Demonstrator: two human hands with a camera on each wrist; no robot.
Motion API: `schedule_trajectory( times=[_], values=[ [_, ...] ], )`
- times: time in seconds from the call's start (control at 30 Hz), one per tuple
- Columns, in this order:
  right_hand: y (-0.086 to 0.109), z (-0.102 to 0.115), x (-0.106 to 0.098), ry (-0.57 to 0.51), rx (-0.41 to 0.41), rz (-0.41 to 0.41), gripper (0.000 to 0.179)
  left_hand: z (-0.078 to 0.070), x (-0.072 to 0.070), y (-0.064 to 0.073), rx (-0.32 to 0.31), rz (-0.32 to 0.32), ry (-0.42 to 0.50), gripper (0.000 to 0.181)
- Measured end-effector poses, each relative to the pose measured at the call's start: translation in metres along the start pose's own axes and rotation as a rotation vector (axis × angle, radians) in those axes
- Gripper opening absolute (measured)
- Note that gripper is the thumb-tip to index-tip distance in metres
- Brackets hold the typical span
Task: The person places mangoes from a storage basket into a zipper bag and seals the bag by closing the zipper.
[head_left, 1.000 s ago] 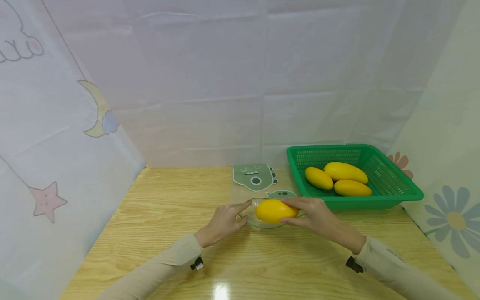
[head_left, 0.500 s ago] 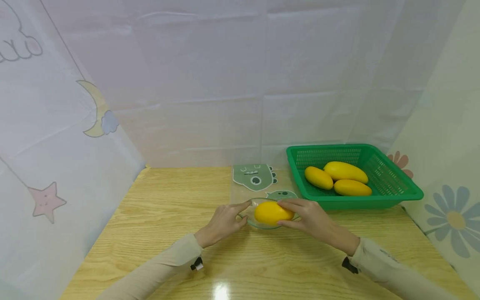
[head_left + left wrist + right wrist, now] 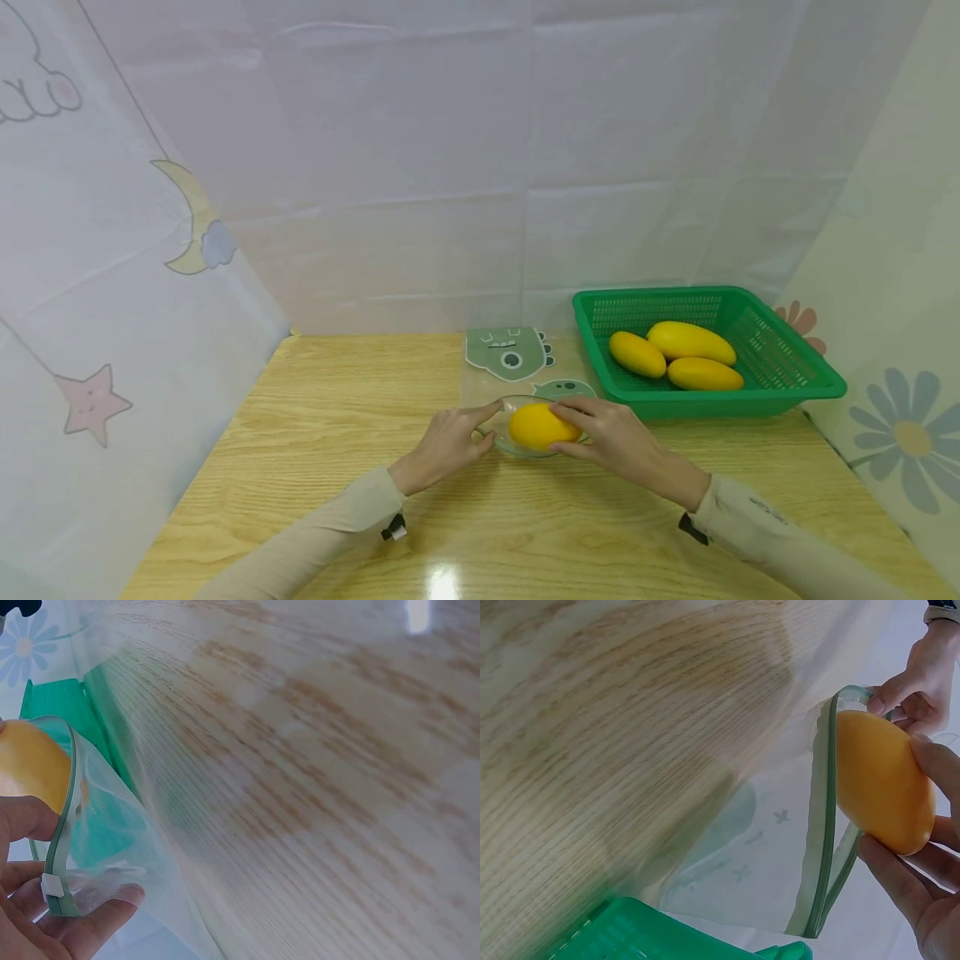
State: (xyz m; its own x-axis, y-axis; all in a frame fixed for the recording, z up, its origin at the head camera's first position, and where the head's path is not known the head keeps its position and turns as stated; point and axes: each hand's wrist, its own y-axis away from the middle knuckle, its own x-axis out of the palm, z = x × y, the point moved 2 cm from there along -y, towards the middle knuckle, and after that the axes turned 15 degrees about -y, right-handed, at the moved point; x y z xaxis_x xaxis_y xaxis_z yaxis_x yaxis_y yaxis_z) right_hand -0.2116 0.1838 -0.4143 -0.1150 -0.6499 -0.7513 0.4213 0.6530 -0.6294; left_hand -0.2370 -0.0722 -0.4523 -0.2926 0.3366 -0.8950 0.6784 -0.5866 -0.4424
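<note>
My right hand grips a yellow mango between thumb and fingers at the mouth of a clear zip bag with green dinosaur prints. In the right wrist view, part of the mango is inside the green-edged opening and part sticks out toward my fingers. My left hand pinches the left end of the bag's rim. A white slider on the zip shows beside its fingers in the left wrist view. The bag lies on the table with its mouth spread toward me.
A green plastic basket stands at the back right, beside the bag. Inside it lie three mangoes. The wooden table meets a white sheet at the back, and printed sheets hang on both sides.
My right hand has moved left and slightly toward me, bringing the mango further over the bag's mouth. My left hand has kept its pinch on the rim and barely moved.
</note>
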Motion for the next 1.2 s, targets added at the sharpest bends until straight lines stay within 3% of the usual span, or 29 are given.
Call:
schedule_trajectory(
  times=[0.47, 0.83, 1.2],
  values=[
    [0.0, -0.001, 0.008, 0.02, -0.014, -0.011, 0.055, -0.001, 0.0, 0.0, 0.004, 0.012, -0.003, 0.048],
    [-0.002, 0.001, 0.013, 0.004, -0.042, -0.005, 0.045, -0.002, 0.004, 0.001, 0.01, 0.023, -0.017, 0.048],
    [-0.003, 0.007, 0.014, -0.022, 0.043, 0.098, 0.047, -0.004, 0.007, 0.004, 0.019, 0.016, -0.045, 0.05]
  ],
)
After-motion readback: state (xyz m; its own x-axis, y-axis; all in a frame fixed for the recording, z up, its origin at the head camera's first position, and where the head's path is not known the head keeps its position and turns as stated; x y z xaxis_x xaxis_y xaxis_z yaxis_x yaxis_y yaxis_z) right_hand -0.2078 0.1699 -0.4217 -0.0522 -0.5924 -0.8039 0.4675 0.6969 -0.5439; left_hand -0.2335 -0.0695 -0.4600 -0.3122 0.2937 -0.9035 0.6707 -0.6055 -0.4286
